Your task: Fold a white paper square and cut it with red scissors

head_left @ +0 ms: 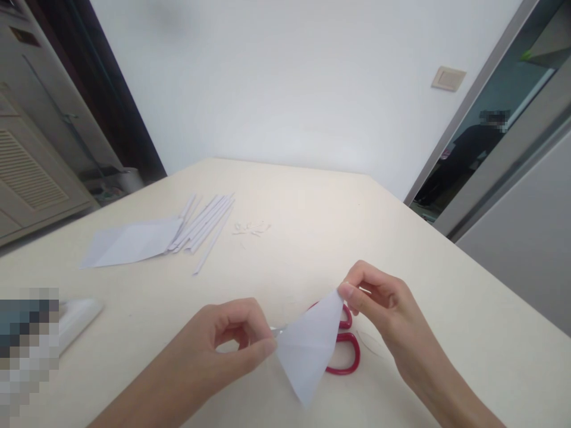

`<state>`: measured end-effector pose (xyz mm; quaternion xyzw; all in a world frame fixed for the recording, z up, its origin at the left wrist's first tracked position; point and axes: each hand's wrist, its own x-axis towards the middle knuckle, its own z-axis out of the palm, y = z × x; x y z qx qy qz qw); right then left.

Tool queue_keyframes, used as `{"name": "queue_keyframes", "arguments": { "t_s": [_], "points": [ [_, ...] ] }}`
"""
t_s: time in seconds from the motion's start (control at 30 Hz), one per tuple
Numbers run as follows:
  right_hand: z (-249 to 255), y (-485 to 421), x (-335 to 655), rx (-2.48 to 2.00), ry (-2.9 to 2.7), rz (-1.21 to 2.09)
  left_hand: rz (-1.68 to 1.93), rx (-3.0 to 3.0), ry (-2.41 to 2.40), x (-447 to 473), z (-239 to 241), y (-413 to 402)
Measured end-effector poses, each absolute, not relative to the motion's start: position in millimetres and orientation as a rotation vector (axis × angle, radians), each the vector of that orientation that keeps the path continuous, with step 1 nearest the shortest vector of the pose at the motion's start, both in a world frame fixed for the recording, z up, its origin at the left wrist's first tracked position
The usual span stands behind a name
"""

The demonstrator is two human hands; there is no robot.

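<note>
Between my hands is a small white sheet of paper (pixel 307 351) with a faint crease across it, raised over the table. My left hand (pixel 234 339) pinches its left corner between thumb and fingers. At the upper right corner, my right hand (pixel 372 297) pinches the same paper. Behind and below the paper lie scissors with red handles (pixel 350 353); the paper covers their middle, and a bit of metal blade shows near my left fingertips. A thin curved strip (pixel 372 345) lies to the right of the handles.
Further back on the cream table (pixel 303 196) are several folded white paper strips (pixel 207 220), a larger white sheet (pixel 134 241) and small paper scraps (pixel 250 227). A partly blurred white object (pixel 78 321) lies at the left edge. Through the doorway, a person (pixel 468 154) is seen.
</note>
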<state>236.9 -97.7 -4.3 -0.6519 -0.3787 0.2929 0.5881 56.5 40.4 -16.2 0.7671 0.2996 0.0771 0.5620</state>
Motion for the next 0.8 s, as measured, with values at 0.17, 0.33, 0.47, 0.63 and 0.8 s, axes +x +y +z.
{"name": "queue_keyframes", "arguments": {
  "t_s": [0.17,0.33,0.47,0.63,0.8],
  "points": [
    [-1,-98,236,-1.484,-0.9,0.726,0.207,1.677,0.702,55,-20,45],
    [-6,-94,234,-1.528,-0.891,1.058,0.233,1.43,0.753,54,-19,47],
    [-12,-93,234,-1.597,-0.893,1.016,0.273,1.388,0.795,52,-15,47],
    [-7,-94,241,-1.629,-0.877,0.896,0.325,1.443,0.843,49,-12,49],
    [-7,-94,236,-1.539,-0.88,0.988,0.328,1.513,0.831,52,-10,47]
  ]
}}
